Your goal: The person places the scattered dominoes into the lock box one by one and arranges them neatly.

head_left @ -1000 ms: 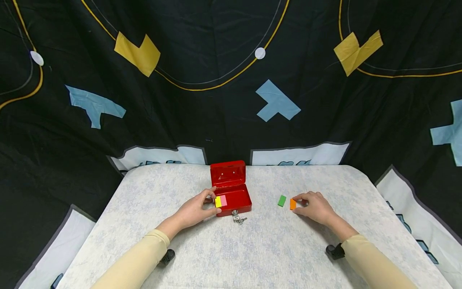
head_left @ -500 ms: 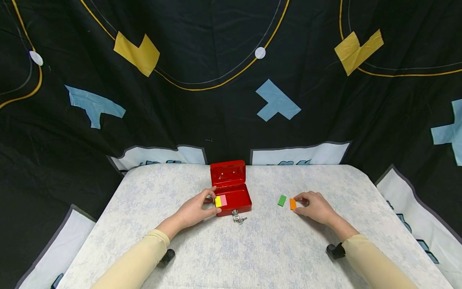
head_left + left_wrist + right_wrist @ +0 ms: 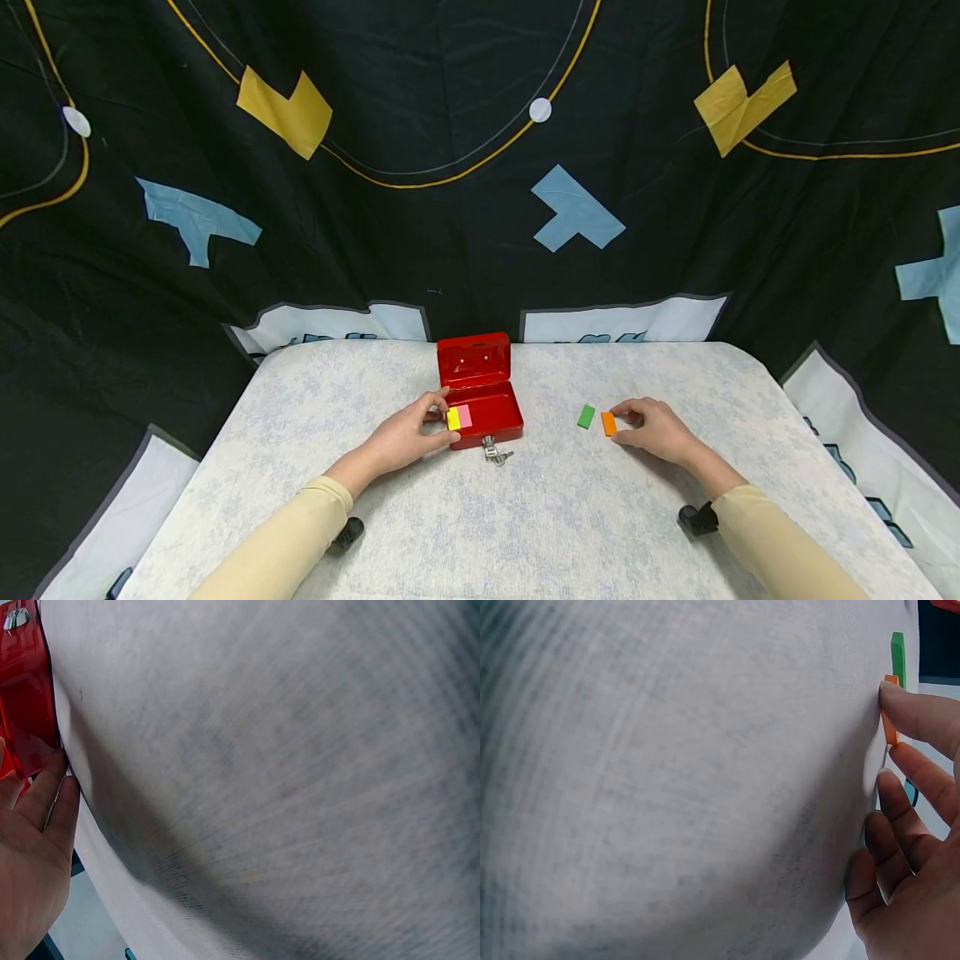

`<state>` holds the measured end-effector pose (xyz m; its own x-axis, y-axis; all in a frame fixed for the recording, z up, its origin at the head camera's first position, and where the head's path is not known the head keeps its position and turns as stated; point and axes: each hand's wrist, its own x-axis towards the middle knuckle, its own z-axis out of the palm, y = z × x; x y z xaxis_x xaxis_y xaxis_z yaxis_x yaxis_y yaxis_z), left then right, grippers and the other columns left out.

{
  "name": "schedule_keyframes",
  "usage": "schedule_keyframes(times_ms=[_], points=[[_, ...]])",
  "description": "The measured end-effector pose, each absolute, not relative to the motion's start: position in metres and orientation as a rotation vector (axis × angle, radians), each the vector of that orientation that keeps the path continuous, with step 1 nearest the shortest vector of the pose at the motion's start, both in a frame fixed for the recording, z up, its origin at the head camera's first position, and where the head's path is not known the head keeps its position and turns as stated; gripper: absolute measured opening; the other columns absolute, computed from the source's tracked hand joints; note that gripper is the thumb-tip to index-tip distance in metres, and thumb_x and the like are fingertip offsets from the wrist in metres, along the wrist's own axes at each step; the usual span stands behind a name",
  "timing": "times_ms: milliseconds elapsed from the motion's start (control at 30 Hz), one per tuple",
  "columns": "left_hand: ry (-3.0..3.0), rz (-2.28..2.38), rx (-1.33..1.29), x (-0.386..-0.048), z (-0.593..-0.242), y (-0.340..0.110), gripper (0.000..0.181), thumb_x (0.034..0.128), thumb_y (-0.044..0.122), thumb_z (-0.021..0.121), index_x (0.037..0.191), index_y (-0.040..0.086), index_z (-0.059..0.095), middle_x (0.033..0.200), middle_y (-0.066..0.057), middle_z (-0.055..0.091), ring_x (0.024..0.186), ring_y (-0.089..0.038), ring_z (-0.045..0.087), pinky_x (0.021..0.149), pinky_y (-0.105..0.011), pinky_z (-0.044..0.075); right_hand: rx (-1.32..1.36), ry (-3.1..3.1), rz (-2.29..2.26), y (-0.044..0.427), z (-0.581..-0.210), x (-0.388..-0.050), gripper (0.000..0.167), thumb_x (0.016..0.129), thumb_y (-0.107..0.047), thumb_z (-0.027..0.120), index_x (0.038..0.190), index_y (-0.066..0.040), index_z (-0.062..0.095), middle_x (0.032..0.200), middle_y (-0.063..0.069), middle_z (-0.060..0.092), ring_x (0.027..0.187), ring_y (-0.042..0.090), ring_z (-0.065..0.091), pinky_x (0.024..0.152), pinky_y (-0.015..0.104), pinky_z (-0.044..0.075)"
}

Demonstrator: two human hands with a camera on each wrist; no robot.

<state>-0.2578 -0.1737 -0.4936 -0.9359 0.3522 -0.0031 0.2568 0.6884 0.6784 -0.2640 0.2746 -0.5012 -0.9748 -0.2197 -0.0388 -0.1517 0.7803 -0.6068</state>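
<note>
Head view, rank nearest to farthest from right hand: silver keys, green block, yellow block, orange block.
1. Orange block: pinched in the right hand.
2. Green block: just left of the orange one.
3. Silver keys: front of the red box.
4. Yellow block: inside the box, left end.

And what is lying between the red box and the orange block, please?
The green block lies on the table between the red box and the orange block, much nearer the orange one; the head view shows this.
</note>
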Motion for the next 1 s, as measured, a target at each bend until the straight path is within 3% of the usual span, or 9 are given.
schedule_keyframes(times_ms=[1000], points=[[2.755,1.090,0.500,-0.2582,-0.4944,-0.1745,0.040,0.0897,0.046,0.077,0.113,0.022,0.054,0.161,0.006,0.039,0.123,-0.016,0.059,0.094,-0.045,0.048,-0.366,2.829,-0.991,0.2763,-0.4985,-0.2629,0.040,0.090,-0.024,0.080,0.125,-0.008,0.069,0.107,0.007,0.061,0.095,0.023,0.052,0.081,0.040,0.047]])
